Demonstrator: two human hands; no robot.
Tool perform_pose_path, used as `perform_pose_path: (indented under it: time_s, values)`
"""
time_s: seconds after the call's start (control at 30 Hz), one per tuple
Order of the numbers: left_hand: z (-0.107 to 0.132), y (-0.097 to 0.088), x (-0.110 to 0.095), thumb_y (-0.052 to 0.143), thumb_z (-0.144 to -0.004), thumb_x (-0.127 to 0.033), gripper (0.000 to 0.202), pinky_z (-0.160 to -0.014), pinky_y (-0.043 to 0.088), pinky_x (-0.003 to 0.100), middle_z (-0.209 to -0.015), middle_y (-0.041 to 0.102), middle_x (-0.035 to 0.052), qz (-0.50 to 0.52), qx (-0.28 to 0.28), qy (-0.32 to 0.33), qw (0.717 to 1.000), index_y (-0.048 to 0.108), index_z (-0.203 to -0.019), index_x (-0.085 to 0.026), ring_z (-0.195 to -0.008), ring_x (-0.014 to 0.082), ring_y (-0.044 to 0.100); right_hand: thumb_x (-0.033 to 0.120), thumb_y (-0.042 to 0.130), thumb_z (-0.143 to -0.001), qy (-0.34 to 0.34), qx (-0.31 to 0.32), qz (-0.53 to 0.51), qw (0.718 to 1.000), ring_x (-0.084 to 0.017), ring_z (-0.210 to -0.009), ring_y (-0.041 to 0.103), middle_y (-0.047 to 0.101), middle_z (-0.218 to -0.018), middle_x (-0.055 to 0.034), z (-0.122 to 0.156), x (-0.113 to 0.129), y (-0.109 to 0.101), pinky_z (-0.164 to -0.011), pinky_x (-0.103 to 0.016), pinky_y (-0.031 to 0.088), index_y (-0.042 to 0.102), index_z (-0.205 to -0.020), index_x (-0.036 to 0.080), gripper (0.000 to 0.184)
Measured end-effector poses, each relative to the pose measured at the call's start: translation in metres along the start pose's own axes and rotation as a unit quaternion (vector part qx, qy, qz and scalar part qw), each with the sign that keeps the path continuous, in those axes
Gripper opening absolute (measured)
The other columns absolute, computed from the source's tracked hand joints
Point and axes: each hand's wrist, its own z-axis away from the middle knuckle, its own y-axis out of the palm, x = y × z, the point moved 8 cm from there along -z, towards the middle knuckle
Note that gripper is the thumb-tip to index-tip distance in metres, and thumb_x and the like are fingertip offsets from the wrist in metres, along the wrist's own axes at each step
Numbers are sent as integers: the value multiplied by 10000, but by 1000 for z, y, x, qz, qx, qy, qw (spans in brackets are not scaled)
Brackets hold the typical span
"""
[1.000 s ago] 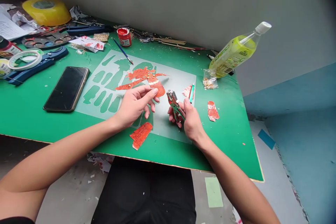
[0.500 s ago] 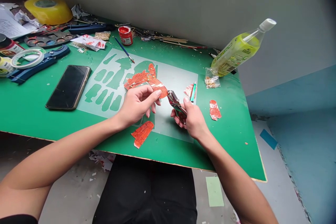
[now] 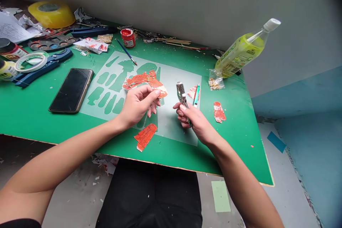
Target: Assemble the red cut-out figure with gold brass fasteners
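Note:
Pinched in my left hand (image 3: 141, 105) is a red-painted cutout (image 3: 139, 80) with small gold fasteners near its upper end. Its lower right tip, partly whitish, sticks out past my thumb. My right hand (image 3: 192, 117) is wrapped round a metal hole punch (image 3: 181, 92), its head pointing up and apart from the cutout. Both hands are above a translucent sheet (image 3: 176, 131) with several shapes cut out. Another red cutout (image 3: 145, 137) lies by the sheet's front edge. A green-handled cutter (image 3: 197, 94) rests on a red and white piece (image 3: 191, 92) to the right.
At left lie a phone (image 3: 71, 90), blue pliers (image 3: 44, 67) and a tape roll (image 3: 31, 61). Behind the sheet are a paintbrush (image 3: 127, 52) and a red paint jar (image 3: 128, 38). A drink bottle (image 3: 240, 53), a bag of gold fasteners (image 3: 216, 82) and a red piece (image 3: 219, 112) are at right.
The hole punch has come off the cutout's tip and turned more upright in my right hand. My left hand has shifted slightly left with the cutout, which has tilted.

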Motion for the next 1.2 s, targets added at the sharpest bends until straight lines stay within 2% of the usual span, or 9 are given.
perform_pose_path:
  time_s: [0.07, 0.2, 0.37, 0.47, 0.57, 0.7, 0.83, 1.0, 1.2]
  values:
    - [0, -1, 0, 731, -926, -414, 319, -361, 457, 216, -674, 701, 17, 1, -6, 0, 1000, 594, -729, -203, -465, 112, 620, 613, 744, -896, -2, 18, -22, 1000, -107, -622, 417, 442, -758, 47, 3, 7, 1, -478, -226, 353, 642, -1056, 231, 426]
    - [0, 0, -2, 725, -929, -433, 313, -365, 460, 215, -662, 702, 13, -10, -1, 4, 1000, 615, -748, -203, -460, 110, 612, 527, 895, -780, -31, -10, -1, 999, -146, -708, 644, 672, -887, -22, 9, 20, -8, -564, -279, 562, 643, -1006, 214, 461]
    - [2, 2, -4, 726, -929, -441, 357, -378, 453, 227, -629, 688, 8, -17, 12, 16, 1000, 576, -702, -211, -434, 103, 581, 445, 987, -665, -92, -129, 52, 986, -167, -506, 636, 657, -650, 31, 15, 28, -26, -428, -301, 521, 647, -946, 228, 491]
    - [3, 2, -1, 714, -939, -456, 363, -394, 451, 233, -617, 679, 7, -18, 15, 13, 1000, 576, -708, -213, -433, 104, 574, 363, 972, -703, -190, -201, 97, 956, -220, -677, 730, 672, -682, 35, 22, 41, -30, -589, -365, 630, 691, -1036, 264, 447]
    - [4, 1, 1, 702, -952, -455, 355, -400, 450, 230, -627, 681, 9, -17, 13, 18, 1000, 587, -723, -209, -441, 102, 577, 333, 923, -767, -240, -222, 129, 936, -269, -912, 775, 751, -840, -12, 25, 45, -27, -755, -438, 674, 732, -964, 285, 278]
    - [4, 2, 0, 707, -949, -440, 357, -384, 441, 225, -662, 691, 17, -13, 14, 22, 1000, 570, -713, -210, -450, 101, 585, 355, 890, -810, -261, -237, 133, 926, -249, -826, 753, 774, -870, -27, 26, 45, -30, -780, -460, 657, 756, -855, 280, 160]
    - [4, 2, 0, 681, -971, -460, 355, -399, 461, 227, -682, 695, 22, -23, 17, 22, 999, 577, -738, -213, -471, 106, 596, 439, 830, -873, -210, -183, 125, 952, -170, -659, 635, 720, -823, -21, 20, 40, -28, -651, -372, 581, 733, -845, 255, 209]
    - [3, 1, 0, 687, -966, -485, 374, -396, 445, 229, -666, 689, 14, -23, 11, 28, 999, 574, -736, -212, -459, 104, 585, 514, 743, -937, -114, -28, 128, 985, -157, -720, 605, 642, -842, -12, 13, 29, -6, -667, -317, 541, 739, -1105, 247, 315]
    - [1, -1, 9, 696, -977, -442, 301, -413, 447, 228, -659, 686, 5, -24, 18, 11, 999, 643, -798, -206, -475, 104, 595, 655, 664, -952, -35, 47, 11, 998, -142, -644, 616, 626, -805, -15, 12, 20, 7, -514, -270, 534, 668, -999, 210, 447]
